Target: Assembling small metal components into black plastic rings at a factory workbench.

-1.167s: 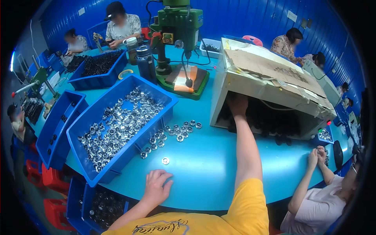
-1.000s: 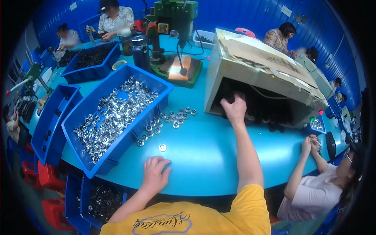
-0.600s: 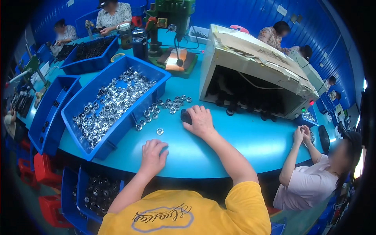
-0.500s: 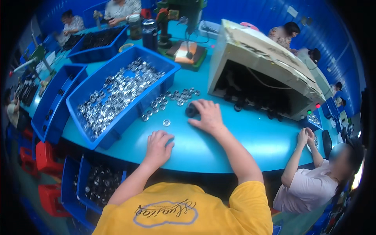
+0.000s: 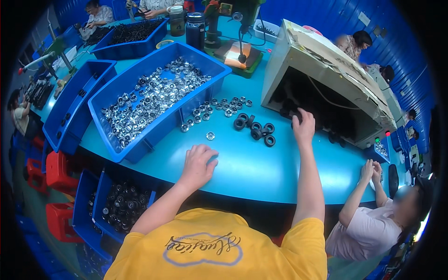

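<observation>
While both forearms stretch over the table:
Left hand (image 5: 198,163): palm down, fingers curled loosely on the smooth turquoise table (image 5: 261,172), holding nothing.
Right hand (image 5: 304,126): reaching far right, fingers spread at the dark mouth of the beige box (image 5: 326,70); empty as far as shows.
Black rings (image 5: 255,128): matte, round, clustered just left of the right hand.
Silver rings (image 5: 219,107): shiny, scattered beside the blue bin (image 5: 186,116), which is full of them.
</observation>
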{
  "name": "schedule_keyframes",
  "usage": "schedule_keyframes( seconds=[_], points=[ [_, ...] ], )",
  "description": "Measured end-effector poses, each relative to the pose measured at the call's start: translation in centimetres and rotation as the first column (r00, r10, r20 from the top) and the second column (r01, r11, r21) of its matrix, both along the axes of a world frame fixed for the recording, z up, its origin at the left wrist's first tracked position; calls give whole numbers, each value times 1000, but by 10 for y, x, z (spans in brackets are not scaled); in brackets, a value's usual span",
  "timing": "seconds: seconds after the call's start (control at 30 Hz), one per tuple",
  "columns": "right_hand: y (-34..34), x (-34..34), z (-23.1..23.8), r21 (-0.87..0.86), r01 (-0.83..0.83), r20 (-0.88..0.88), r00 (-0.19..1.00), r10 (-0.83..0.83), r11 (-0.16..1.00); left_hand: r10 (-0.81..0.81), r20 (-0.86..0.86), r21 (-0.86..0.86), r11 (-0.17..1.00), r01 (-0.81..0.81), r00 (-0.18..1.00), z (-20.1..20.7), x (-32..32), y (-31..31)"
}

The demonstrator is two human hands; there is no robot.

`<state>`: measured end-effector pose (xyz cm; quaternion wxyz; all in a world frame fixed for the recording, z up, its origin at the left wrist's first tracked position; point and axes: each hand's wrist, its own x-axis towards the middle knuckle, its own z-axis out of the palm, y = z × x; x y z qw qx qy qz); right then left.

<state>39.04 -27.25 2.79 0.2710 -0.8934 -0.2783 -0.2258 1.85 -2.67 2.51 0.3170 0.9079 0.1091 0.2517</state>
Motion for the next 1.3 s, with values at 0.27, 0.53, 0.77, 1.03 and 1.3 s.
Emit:
schedule_keyframes(
  seconds=[0.27, 0.53, 0.77, 1.03, 1.3],
  points=[
    [39, -117, 13, -185, -325, -198, 937, 289, 927, -10, -13, -3, 1000, 10, 1000, 0, 0, 2],
    [84, -140, 1, -91, -431, -225, 887, 403, 898, -15, 31, -19, 1000, 15, 999, -4, -4, 2],
    [96, -99, 1, 103, -377, -242, 888, 391, 920, -3, 32, -34, 999, 4, 999, -5, -7, 1],
    [142, -61, 10, -243, -228, -146, 969, 197, 943, -3, 8, -38, 999, 3, 1000, -4, -8, 1],
    [179, -7, -12, -470, -104, -238, 971, -12, 876, -18, -3, -35, 999, 18, 1000, 0, -4, 0]
  ],
)
